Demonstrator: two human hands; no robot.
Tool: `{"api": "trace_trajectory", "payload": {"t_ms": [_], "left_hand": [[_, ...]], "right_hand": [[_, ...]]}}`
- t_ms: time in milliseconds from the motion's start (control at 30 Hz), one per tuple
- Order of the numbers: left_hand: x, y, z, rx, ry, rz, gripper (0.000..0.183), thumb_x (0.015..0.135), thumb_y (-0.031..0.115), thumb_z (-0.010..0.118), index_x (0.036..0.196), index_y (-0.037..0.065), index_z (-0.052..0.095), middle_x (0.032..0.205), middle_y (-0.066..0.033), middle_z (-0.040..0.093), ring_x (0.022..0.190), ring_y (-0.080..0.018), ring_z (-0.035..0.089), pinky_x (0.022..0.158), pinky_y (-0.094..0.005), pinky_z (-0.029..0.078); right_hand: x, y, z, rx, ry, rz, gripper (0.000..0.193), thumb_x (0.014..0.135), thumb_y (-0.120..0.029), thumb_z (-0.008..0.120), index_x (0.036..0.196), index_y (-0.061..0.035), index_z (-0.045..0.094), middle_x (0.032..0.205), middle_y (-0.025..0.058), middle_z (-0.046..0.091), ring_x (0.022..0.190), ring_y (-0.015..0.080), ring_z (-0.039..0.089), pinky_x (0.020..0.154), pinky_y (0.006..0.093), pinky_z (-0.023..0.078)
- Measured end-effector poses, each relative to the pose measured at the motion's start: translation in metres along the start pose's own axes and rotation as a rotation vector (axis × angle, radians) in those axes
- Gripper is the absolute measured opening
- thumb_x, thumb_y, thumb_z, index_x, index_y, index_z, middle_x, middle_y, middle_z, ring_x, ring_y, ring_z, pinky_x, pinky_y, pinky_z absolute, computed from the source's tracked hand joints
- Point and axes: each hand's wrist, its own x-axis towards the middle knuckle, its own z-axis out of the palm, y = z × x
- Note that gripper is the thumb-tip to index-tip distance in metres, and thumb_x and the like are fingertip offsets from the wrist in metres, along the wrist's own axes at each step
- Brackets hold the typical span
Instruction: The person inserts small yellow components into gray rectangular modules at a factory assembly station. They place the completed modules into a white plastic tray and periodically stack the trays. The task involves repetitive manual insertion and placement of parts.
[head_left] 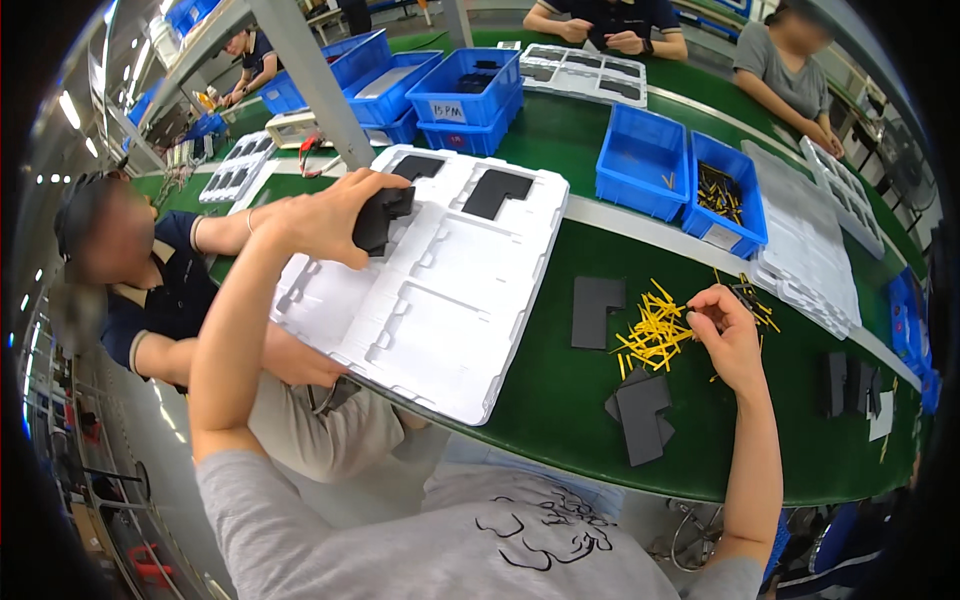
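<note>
My left hand (pixel 322 215) grips dark L-shaped flat pieces (pixel 376 222), seemingly several in a stack, above the left side of a white moulded tray (pixel 455 345). Similar black pieces (pixel 497 193) lie in the tray's far compartments; its nearer ones show bare white. On the right, my right hand (pixel 730 335) has thumb and fingers pinched together beside a loose heap of yellow strips (pixel 655 330). Whatever is between those fingertips is too small to name. A single black L-shaped piece (pixel 597 312) lies left of the heap, and a few overlapping black pieces (pixel 643 418) lie nearer me.
A co-worker's hand (pixel 300 357) touches the tray's near left edge. Blue bins (pixel 640 165) stand beyond the heap, one holding dark and yellow bits (pixel 720 190). White trays (pixel 800 235) lie at right on the green table (pixel 540 440). A grey post (pixel 315 85) rises behind the tray.
</note>
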Motion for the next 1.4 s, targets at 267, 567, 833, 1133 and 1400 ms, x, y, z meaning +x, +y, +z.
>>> {"api": "trace_trajectory", "payload": {"t_ms": [267, 567, 833, 1133, 1400], "left_hand": [[0.007, -0.028, 0.000, 0.099, -0.118, 0.117, 0.092, 0.055, 0.010, 0.074, 0.139, 0.017, 0.037, 0.131, -0.0112, 0.044, 0.126, -0.0301, 0.042, 0.101, -0.0386, 0.041], [0.007, -0.003, -0.003, 0.088, 0.060, 0.352, 0.089, 0.056, 0.007, 0.073, 0.138, 0.014, 0.039, 0.130, -0.0138, 0.044, 0.124, -0.0336, 0.041, 0.103, -0.0389, 0.038], [0.040, 0.038, 0.017, 0.022, -0.041, 0.486, 0.092, 0.056, 0.007, 0.075, 0.139, 0.017, 0.039, 0.141, -0.0151, 0.035, 0.130, -0.0343, 0.037, 0.106, -0.0409, 0.035], [-0.049, -0.020, 0.010, 0.030, -0.093, 0.321, 0.096, 0.049, 0.006, 0.078, 0.138, 0.013, 0.043, 0.136, -0.0109, 0.045, 0.128, -0.0286, 0.040, 0.109, -0.0388, 0.031], [-0.084, -0.029, 0.040, 0.049, -0.140, 0.222, 0.081, 0.062, -0.001, 0.073, 0.137, 0.012, 0.045, 0.147, -0.0110, 0.035, 0.137, -0.0301, 0.030, 0.114, -0.0398, 0.027]], "right_hand": [[-0.001, -0.001, 0.002, 0.015, 0.058, 0.032, 0.008, 0.084, 0.001, 0.060, 0.092, -0.0020, 0.058, 0.079, -0.0019, 0.052, 0.067, 0.0049, 0.050, 0.061, 0.0201, 0.040], [-0.002, 0.003, -0.003, 0.052, 0.054, 0.042, 0.010, 0.086, -0.001, 0.062, 0.095, -0.0022, 0.058, 0.086, -0.0014, 0.051, 0.068, 0.0052, 0.051, 0.061, 0.0197, 0.043], [-0.005, -0.001, -0.005, -0.004, 0.087, 0.024, 0.009, 0.085, 0.000, 0.061, 0.092, -0.0017, 0.058, 0.080, -0.0023, 0.052, 0.068, 0.0046, 0.050, 0.062, 0.0200, 0.040], [-0.004, 0.003, -0.008, 0.152, -0.007, 0.078, 0.009, 0.091, -0.001, 0.051, 0.100, -0.0032, 0.052, 0.079, 0.0016, 0.053, 0.072, 0.0076, 0.052, 0.066, 0.0222, 0.043], [0.023, -0.026, 0.046, -0.199, -0.208, 0.098, 0.020, 0.090, -0.002, 0.048, 0.110, -0.0038, 0.047, 0.088, 0.0083, 0.054, 0.079, 0.0182, 0.058, 0.070, 0.0316, 0.048]]}}
